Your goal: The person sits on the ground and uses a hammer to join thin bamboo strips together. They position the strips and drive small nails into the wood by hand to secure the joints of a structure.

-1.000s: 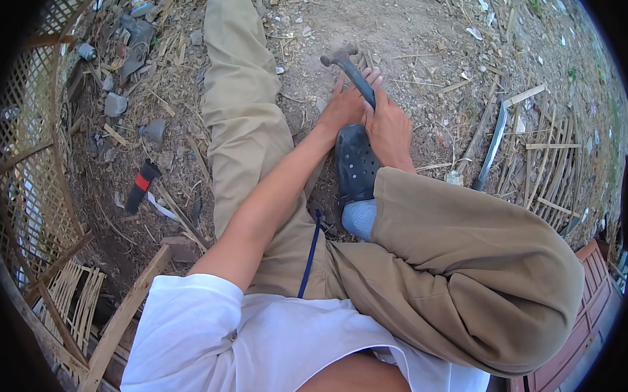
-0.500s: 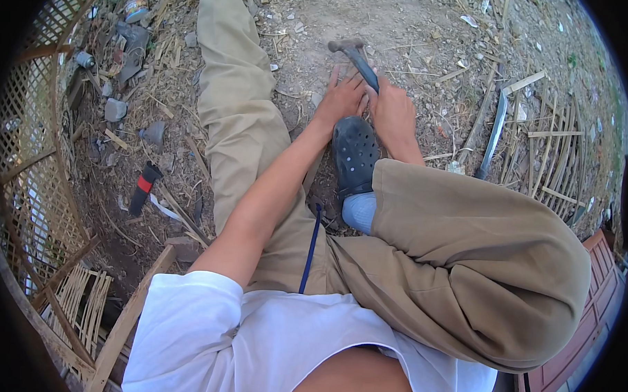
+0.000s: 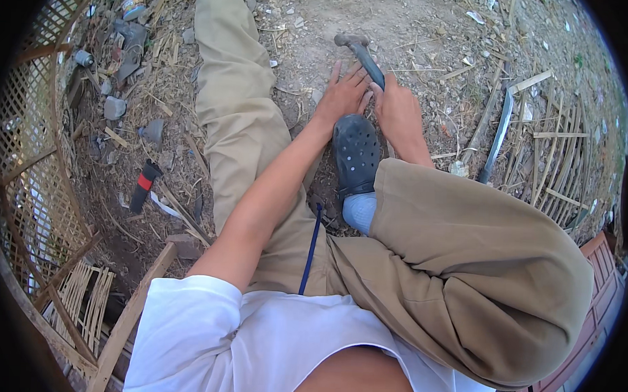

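Note:
My right hand is wrapped round the dark handle of a hammer, just beyond the toe of my shoe. The hammer's metal head points away from me to the upper left, over the dirt. My left hand lies palm down with its fingers spread, close beside the handle. Nothing shows in it, and what may lie under the palm is hidden. The dark clog on my bent right leg stands between the two forearms.
A long curved blade lies on the right beside a panel of thin wooden slats. A black and red sheath is on the left, near a wooden beam. A lattice screen borders the left side.
My right hand and the hammer have shifted slightly to the right. My left hand stays nearly in the same place with its fingers spread.

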`<action>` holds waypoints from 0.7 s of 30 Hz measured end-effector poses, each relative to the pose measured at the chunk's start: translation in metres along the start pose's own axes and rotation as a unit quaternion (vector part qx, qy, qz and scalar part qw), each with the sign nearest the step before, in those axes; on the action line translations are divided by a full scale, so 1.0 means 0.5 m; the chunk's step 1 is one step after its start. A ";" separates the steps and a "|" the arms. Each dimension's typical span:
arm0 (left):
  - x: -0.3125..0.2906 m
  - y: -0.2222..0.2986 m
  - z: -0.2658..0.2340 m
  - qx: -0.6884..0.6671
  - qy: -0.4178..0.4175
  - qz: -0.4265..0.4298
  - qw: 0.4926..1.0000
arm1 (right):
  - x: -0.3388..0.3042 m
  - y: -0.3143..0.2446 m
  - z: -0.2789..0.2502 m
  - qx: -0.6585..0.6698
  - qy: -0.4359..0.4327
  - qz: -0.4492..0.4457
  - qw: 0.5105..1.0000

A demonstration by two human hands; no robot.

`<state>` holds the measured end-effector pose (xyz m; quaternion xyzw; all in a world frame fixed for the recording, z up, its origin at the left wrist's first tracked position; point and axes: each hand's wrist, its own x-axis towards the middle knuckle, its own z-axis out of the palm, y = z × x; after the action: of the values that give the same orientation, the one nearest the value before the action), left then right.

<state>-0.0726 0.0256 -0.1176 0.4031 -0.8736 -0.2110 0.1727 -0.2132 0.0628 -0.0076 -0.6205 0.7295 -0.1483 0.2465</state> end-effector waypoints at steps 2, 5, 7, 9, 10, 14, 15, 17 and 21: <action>0.002 -0.004 0.000 -0.002 0.006 -0.002 1.000 | -0.004 -0.009 -0.008 -0.003 -0.011 0.007 1.000; -0.001 -0.009 -0.004 -0.001 0.015 0.019 1.000 | -0.016 -0.026 -0.001 0.015 0.025 -0.066 0.997; -0.001 -0.007 -0.008 0.003 0.008 0.010 1.000 | -0.007 -0.023 0.014 -0.004 0.042 -0.087 0.995; 0.005 0.004 -0.001 0.018 0.002 0.013 1.000 | 0.007 0.014 0.002 -0.015 0.003 -0.043 0.999; 0.008 0.010 0.004 0.035 -0.003 0.014 0.999 | 0.010 0.034 -0.002 -0.024 -0.037 -0.001 0.999; 0.000 -0.001 -0.006 -0.005 0.004 0.001 1.000 | -0.017 -0.002 -0.005 -0.014 -0.047 -0.019 0.999; 0.002 -0.009 -0.008 -0.022 0.019 0.011 1.000 | -0.020 -0.008 0.006 -0.018 -0.022 -0.055 0.998; 0.002 -0.009 -0.008 -0.042 0.033 0.023 0.998 | -0.018 -0.002 0.014 -0.024 0.004 -0.088 0.996; 0.002 -0.007 0.002 0.020 -0.001 0.002 1.000 | 0.002 0.040 -0.002 -0.028 -0.028 -0.008 0.999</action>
<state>-0.0716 0.0231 -0.1199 0.4049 -0.8786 -0.1933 0.1639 -0.2304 0.0652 -0.0175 -0.6367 0.7216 -0.1121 0.2478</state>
